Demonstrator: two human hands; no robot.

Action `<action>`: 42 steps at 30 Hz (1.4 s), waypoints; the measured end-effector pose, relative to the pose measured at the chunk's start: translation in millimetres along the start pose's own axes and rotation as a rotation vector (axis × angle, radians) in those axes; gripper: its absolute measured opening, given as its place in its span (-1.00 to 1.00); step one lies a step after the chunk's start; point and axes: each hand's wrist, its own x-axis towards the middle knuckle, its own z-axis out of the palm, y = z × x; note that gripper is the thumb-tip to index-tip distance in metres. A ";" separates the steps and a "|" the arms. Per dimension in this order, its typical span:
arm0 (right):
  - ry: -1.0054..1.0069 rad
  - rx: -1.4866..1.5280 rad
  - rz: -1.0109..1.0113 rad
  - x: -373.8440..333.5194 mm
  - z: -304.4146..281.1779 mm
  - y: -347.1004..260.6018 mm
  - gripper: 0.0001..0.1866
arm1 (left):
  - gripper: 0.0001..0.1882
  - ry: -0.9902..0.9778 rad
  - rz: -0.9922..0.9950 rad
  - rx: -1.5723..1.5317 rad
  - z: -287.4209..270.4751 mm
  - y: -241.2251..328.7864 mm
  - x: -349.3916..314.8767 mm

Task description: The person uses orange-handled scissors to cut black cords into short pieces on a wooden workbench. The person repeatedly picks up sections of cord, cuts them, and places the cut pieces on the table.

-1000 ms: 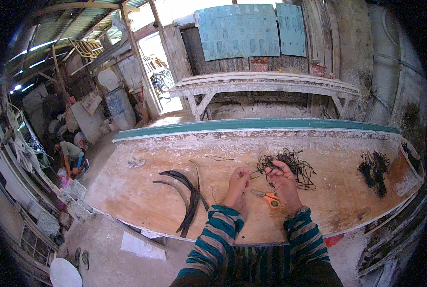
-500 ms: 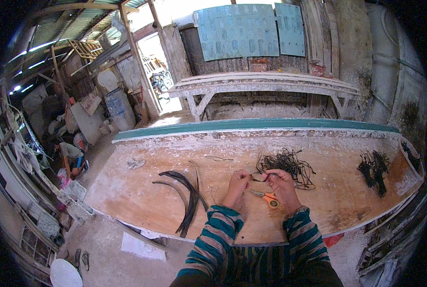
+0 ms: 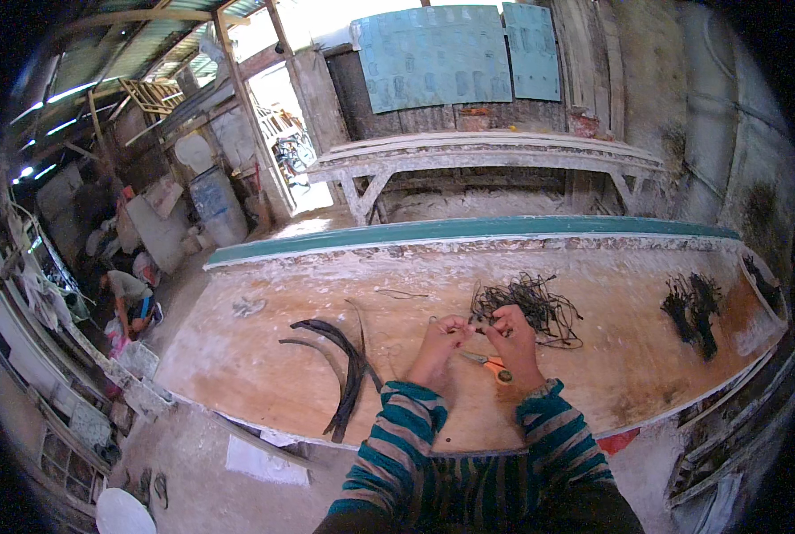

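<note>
My left hand (image 3: 437, 348) and my right hand (image 3: 517, 345) meet over the wooden table (image 3: 264, 374), both closed in a pinch. Between their fingertips is a thin black cord, mostly covered by the fingers. Just below the fingers lie scissors (image 3: 502, 374) with orange handles, partly behind my right hand. A tangled pile of black cords (image 3: 553, 313) rests right beyond my right hand. To the left are long, curved black strips (image 3: 356, 384), apart from my left hand. One loose thin cord (image 3: 401, 294) lies farther back.
Tied bundles of black cords (image 3: 702, 311) lie at the table's right end. A raised green edge (image 3: 469, 229) runs along its far side. Beyond stands a whitish bench (image 3: 495, 158). A crouching person (image 3: 130, 298) is at far left, near a blue barrel (image 3: 218, 206).
My hands have come closer together, and the right one has turned and lifted slightly, its fingers now over the cord. The whole view has shifted a little.
</note>
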 end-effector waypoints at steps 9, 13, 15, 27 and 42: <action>0.053 -0.292 -0.316 43.8 -17.8 23.5 -0.81 | -0.94 -0.501 -0.090 0.042 22.9 -12.7 -3.5; 0.069 0.067 -0.028 46.4 -27.3 29.9 -0.82 | -0.92 -0.121 0.030 -0.017 21.8 4.6 -1.5; 0.060 -0.018 -0.089 42.2 -22.1 20.1 -0.84 | -0.93 -0.004 0.208 0.109 -13.0 -32.1 22.0; -0.504 0.284 -0.131 -12.7 13.3 -32.4 -0.90 | -0.87 0.272 0.237 -0.078 -31.7 -0.3 34.9; -0.230 0.218 0.003 6.8 -0.8 -5.7 -0.90 | -0.87 0.108 0.229 0.235 -22.5 -10.2 27.3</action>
